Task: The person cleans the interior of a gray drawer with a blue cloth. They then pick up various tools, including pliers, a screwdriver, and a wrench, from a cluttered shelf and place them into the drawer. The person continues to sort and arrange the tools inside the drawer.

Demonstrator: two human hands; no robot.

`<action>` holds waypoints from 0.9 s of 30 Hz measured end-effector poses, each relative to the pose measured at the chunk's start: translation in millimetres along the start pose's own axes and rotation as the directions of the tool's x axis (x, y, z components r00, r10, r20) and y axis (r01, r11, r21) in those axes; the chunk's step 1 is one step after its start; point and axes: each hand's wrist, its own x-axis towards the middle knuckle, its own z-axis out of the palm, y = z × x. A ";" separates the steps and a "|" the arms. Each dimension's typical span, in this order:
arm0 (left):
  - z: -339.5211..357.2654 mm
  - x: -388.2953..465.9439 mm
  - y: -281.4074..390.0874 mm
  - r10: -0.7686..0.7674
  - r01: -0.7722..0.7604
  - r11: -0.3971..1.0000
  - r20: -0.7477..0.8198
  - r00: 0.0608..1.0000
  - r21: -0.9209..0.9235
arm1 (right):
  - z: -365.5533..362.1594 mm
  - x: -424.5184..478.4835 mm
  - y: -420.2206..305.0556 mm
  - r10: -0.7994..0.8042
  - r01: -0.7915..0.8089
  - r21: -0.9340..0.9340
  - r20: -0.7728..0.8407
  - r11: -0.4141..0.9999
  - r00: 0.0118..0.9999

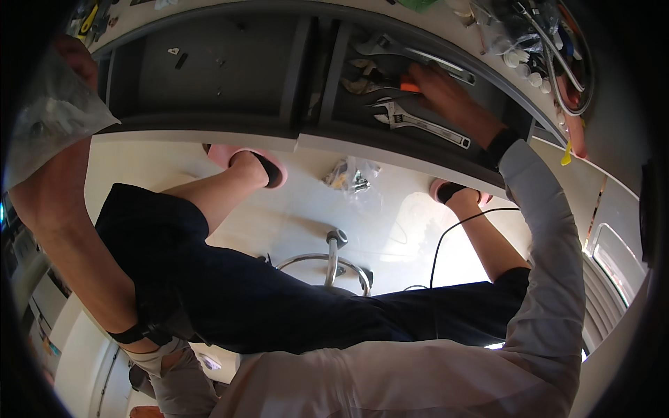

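Observation:
In the right drawer (486,123), my right hand (439,89) closes around an orange-handled tool (409,84); the hand hides most of it. Just below lies a chrome adjustable wrench (426,128). Another adjustable wrench (379,46) rests along the drawer's far side, and a rusty-looking tool (359,85) lies to the left of the orange handle. At the far left, my left hand (78,60) is raised at the picture's dark rim. It holds a clear plastic bag (57,112) with small pale pieces inside, which hangs in front of my wrist; the fingertips are hard to make out.
The left drawer (204,73) stands pulled out with a few tiny parts in it. A plastic bag of metal parts (353,177) lies on the floor between my feet. Hoses and white caps (522,62) crowd the worktop's right end. A black cable (439,240) runs near my right leg.

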 end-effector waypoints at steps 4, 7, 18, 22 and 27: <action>9.4 -5.5 -7.8 0.084 -0.076 0.992 -0.080 0.993 0.099 | 22.5 9.9 3.0 0.031 -0.036 0.082 0.055 0.996 0.998; 5.5 -22.9 7.1 -0.201 0.192 0.976 0.084 0.976 0.099 | 21.2 8.6 -4.7 0.017 -0.021 0.060 0.061 0.998 0.998; -6.2 -16.2 15.5 -0.218 0.204 0.975 0.194 0.956 0.090 | 0.4 -15.7 -10.9 -0.043 0.032 -0.048 -0.257 0.998 0.965; 1.3 -30.0 11.6 -0.182 0.182 0.983 0.225 0.957 0.021 | 8.9 -53.4 11.8 -0.032 0.036 -0.040 0.096 0.999 0.995; 6.0 -29.3 1.7 -0.136 0.128 0.990 0.214 0.967 0.052 | 39.7 -80.3 42.8 -0.324 0.323 -0.028 -0.031 0.946 0.946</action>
